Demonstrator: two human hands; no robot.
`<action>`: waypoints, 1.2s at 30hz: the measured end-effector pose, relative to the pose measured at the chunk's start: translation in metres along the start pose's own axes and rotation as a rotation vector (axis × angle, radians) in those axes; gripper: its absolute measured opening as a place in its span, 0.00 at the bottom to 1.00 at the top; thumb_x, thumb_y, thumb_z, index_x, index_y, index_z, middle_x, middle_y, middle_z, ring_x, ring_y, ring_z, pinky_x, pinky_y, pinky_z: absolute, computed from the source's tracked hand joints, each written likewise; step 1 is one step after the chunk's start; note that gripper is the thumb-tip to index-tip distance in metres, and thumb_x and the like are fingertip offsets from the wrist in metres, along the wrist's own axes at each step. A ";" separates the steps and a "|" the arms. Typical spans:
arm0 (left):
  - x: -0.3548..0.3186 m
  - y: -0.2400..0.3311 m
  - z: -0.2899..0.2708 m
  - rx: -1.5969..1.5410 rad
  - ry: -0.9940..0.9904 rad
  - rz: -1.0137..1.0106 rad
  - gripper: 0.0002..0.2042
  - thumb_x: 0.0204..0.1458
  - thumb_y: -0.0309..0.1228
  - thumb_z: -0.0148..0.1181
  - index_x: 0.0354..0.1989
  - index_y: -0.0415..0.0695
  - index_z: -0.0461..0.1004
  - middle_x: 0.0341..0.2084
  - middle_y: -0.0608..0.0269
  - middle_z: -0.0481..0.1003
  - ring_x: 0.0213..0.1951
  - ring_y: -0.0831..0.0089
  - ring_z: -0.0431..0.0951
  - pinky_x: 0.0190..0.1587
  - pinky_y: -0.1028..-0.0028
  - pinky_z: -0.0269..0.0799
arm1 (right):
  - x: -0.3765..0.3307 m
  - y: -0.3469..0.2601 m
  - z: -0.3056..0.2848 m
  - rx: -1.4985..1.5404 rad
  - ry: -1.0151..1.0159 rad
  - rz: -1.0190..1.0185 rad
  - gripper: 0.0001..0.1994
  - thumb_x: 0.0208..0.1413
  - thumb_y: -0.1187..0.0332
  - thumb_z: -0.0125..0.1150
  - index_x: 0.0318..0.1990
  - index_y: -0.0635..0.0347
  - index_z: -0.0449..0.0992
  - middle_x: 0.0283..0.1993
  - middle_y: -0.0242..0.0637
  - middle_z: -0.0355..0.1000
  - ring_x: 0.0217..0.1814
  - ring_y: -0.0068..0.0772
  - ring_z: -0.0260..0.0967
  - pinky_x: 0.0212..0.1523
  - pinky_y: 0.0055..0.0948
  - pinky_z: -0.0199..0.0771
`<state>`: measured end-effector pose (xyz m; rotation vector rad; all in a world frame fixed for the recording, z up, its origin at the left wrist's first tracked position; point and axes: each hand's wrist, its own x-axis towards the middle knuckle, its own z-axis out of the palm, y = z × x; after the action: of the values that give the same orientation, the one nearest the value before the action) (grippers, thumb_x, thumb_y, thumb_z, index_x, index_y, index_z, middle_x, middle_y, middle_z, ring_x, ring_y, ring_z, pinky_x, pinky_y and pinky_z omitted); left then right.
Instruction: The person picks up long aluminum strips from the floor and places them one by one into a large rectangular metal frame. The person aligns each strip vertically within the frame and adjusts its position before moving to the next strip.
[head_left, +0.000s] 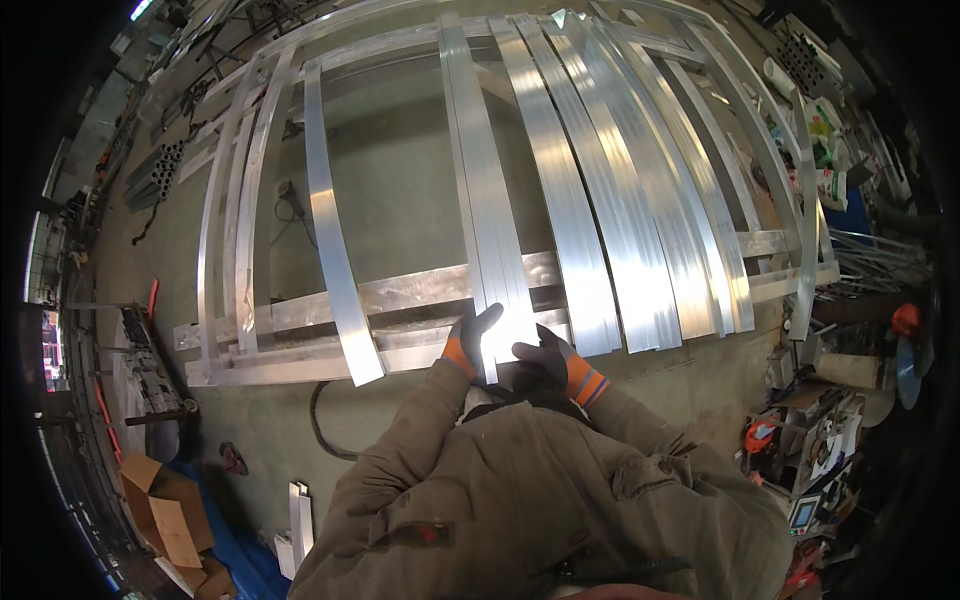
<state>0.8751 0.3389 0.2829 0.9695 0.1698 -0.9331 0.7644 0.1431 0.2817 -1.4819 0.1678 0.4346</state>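
Observation:
Both my hands wear dark gloves with orange cuffs. They are at the near end of a long, shiny aluminium profile [492, 215] that runs away from me across a metal frame. My left hand [468, 340] grips its left edge, thumb on top. My right hand [545, 362] holds the right side of the same end, its thumb over the face and its other fingers partly hidden. Glare washes out the metal between the hands. A narrower strip [455, 130] lies along the profile's left side. To the right, several wide aluminium profiles [640, 230] lie side by side.
A single aluminium strip [325, 210] lies across the frame's near rail [280, 365] at the left. An open cardboard box [165, 510] and blue sheeting [235, 550] are at the lower left. A cluttered cart [815, 440] stands at the right. A dark cable [318, 425] curves over the floor.

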 end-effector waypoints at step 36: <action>0.037 -0.044 -0.030 0.932 0.384 0.210 0.32 0.59 0.48 0.74 0.63 0.37 0.75 0.51 0.49 0.83 0.53 0.57 0.82 0.59 0.59 0.78 | -0.025 0.062 -0.013 -0.148 0.294 -0.170 0.26 0.70 0.50 0.64 0.59 0.66 0.75 0.47 0.37 0.75 0.47 0.32 0.76 0.47 0.38 0.80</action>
<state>0.8734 0.3293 0.2191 1.9880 -0.0626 -0.6033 0.7195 0.1274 0.2322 -1.6874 0.2438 0.0919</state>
